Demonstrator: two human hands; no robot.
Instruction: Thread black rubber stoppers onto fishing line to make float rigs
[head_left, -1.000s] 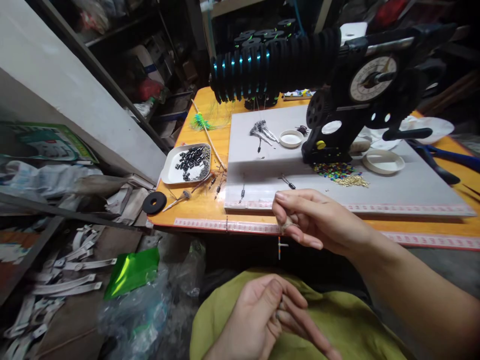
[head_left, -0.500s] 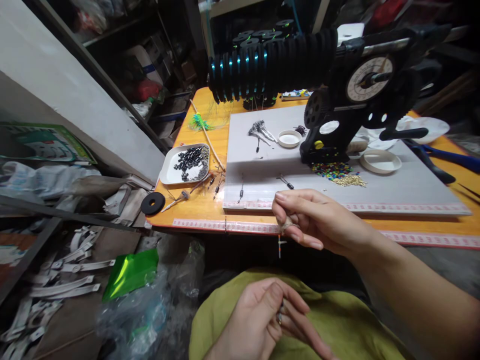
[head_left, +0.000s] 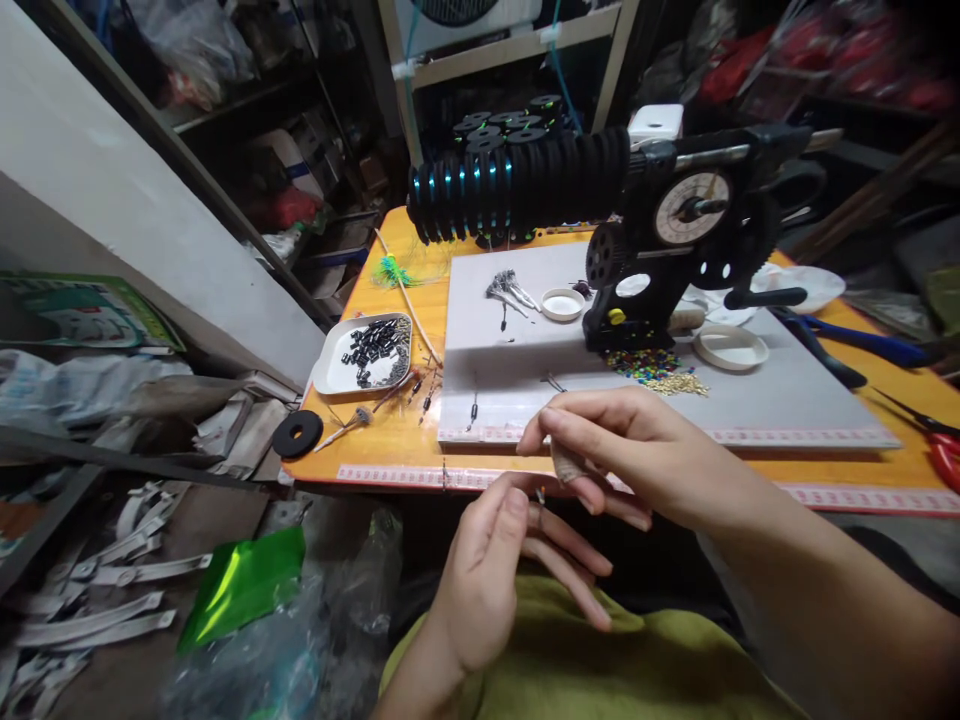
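My left hand (head_left: pixel 491 570) is raised over my lap, thumb pressed to its index finger and the other fingers stretched out. What it pinches is too small to make out. Just above it, my right hand (head_left: pixel 611 440) has thumb and index finger together; any fine line between them does not show. Beige tape (head_left: pixel 568 468) wraps one of its fingers. Between the hands, at the left fingers, is a tiny piece with an orange tip (head_left: pixel 541 494). Beyond the hands lies a grey board (head_left: pixel 517 390) with small black-bodied swivel pieces (head_left: pixel 474 411).
A black hand-cranked machine with a dial (head_left: pixel 691 207) and a row of spools (head_left: pixel 525 185) stands on the board. Coloured beads (head_left: pixel 637 362) lie by its base. At left are a white tray (head_left: pixel 326 365) of black parts and a black ring (head_left: pixel 298 434). Pliers (head_left: pixel 862 342) lie right.
My left hand has risen from my lap to meet my right hand. The orange-tipped piece, which hung below my right hand, is now at the left fingers. The view has shifted slightly.
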